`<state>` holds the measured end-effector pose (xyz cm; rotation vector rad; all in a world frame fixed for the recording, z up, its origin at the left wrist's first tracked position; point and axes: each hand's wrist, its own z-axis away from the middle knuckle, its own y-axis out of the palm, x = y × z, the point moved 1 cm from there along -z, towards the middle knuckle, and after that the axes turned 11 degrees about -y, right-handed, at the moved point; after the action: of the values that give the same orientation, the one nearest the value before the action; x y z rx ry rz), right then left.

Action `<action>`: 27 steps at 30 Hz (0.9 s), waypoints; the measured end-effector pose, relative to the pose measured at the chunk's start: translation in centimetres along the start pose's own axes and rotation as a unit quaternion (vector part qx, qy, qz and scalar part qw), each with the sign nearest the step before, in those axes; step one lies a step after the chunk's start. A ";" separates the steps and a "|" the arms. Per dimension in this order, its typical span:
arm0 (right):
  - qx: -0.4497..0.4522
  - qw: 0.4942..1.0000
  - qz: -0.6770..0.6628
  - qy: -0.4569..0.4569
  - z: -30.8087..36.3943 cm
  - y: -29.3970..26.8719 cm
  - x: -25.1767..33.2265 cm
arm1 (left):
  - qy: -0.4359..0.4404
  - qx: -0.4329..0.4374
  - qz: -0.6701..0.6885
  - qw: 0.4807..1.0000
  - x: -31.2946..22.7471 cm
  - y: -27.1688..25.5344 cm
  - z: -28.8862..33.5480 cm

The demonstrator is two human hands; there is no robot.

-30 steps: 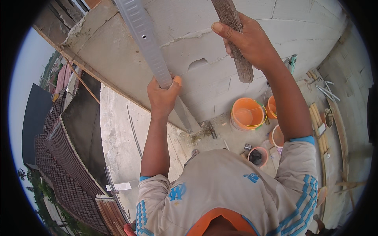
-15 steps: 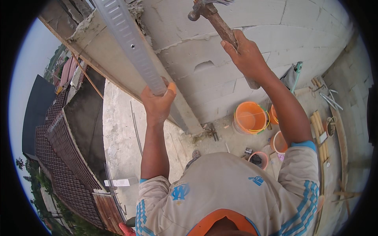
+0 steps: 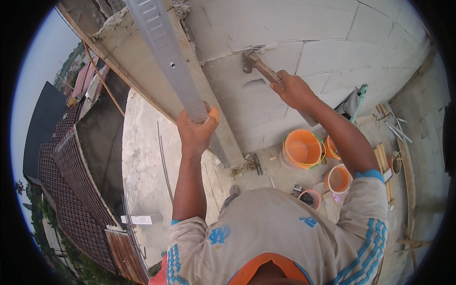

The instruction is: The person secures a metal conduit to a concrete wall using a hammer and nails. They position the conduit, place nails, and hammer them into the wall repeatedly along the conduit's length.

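Left grip (image 3: 197,130) clasps the strip (image 3: 176,76) by the post (image 3: 202,78); right grip (image 3: 293,91) clasps the hammer (image 3: 264,67), head near the wall (image 3: 342,61) — a slackening left hold could let the strip slip.

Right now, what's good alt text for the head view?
A person's right hand holds a wooden-handled hammer before a pale block wall, while the left hand grips a ridged metal strip. Orange buckets stand below, to the right; brown tiled roofs show at far left.
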<state>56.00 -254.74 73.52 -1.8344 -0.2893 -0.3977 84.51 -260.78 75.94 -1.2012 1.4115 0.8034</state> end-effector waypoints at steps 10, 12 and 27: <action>0.003 1.000 -0.003 0.002 -0.7 0.3 2.3 | -0.016 0.002 -0.032 0.999 0.5 -1.0 0.0; -0.065 0.997 -0.033 -0.005 0.1 0.9 4.0 | -0.008 -0.003 -0.016 1.000 1.1 -1.2 -0.2; -0.029 0.999 -0.040 0.020 -0.8 -0.5 3.3 | -0.012 0.019 0.002 1.000 1.2 -1.0 0.2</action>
<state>58.68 -255.35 75.48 -1.8740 -0.3276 -0.5024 85.59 -261.10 74.87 -1.1557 1.4043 0.7877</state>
